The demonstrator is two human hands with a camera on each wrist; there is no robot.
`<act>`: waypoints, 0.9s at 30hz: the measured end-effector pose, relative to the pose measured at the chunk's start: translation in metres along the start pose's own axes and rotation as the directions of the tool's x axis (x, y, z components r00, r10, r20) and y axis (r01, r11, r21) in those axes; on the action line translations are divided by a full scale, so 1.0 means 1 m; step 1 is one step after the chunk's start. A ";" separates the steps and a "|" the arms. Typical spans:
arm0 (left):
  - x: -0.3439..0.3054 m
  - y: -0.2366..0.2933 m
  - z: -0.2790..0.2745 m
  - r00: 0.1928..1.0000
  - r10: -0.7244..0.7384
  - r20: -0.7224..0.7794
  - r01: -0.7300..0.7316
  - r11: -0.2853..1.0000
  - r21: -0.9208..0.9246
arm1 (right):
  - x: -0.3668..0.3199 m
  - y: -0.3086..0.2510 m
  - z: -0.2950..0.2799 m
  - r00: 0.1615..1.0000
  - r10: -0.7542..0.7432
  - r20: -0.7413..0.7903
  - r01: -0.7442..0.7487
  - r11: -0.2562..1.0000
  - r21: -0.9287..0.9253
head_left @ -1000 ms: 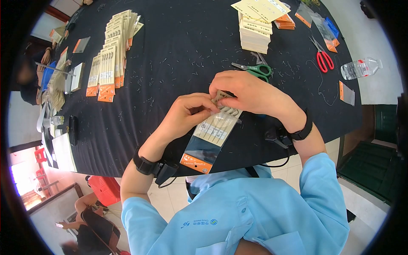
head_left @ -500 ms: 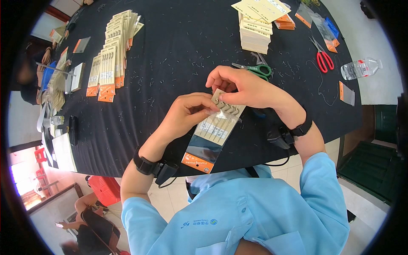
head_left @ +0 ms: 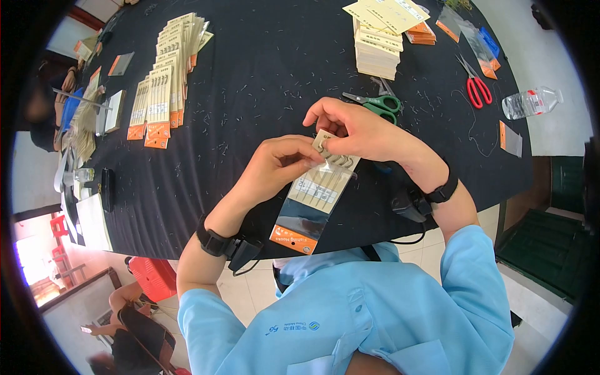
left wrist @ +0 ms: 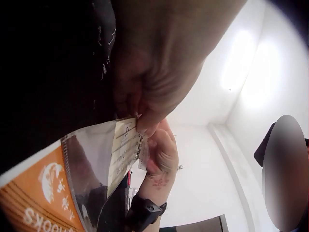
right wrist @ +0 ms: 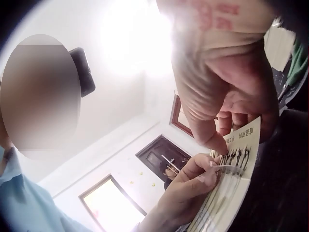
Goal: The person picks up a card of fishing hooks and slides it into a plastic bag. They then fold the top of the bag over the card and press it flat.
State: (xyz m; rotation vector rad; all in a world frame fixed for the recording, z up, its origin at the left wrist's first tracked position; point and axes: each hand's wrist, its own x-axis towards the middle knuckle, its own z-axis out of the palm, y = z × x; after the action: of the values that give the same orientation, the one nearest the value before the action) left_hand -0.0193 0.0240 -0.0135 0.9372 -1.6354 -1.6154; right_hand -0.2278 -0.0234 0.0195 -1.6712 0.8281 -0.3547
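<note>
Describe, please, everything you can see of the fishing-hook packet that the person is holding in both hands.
The packet is a clear, glossy plastic sleeve with an orange printed strip at its near end. A cream card carrying a row of dark hooks sits partly inside, its top sticking out. It slants across the near edge of the black table. The left hand pinches the sleeve mouth; the right hand pinches the card's top.
</note>
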 end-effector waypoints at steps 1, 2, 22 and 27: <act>0.000 0.000 0.000 1.000 -0.008 0.007 0.008 1.000 0.016 | 0.000 -0.001 0.001 1.000 0.018 -0.004 -0.018 1.000 0.004; 0.000 0.000 0.000 1.000 -0.008 0.007 0.008 1.000 0.016 | -0.001 -0.001 0.001 1.000 0.018 -0.004 -0.018 1.000 0.003; 0.000 -0.001 0.001 1.000 0.025 -0.006 -0.025 0.998 0.060 | -0.001 -0.007 0.003 0.997 0.067 -0.030 -0.069 0.996 -0.052; -0.001 0.001 0.002 1.000 0.003 -0.011 -0.002 0.999 0.043 | 0.000 -0.002 0.001 0.998 0.067 -0.020 -0.068 0.997 -0.035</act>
State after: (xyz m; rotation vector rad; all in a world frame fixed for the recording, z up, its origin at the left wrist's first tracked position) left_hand -0.0210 0.0259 -0.0122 0.9641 -1.6693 -1.5763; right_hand -0.2262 -0.0225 0.0215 -1.6711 0.9071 -0.3111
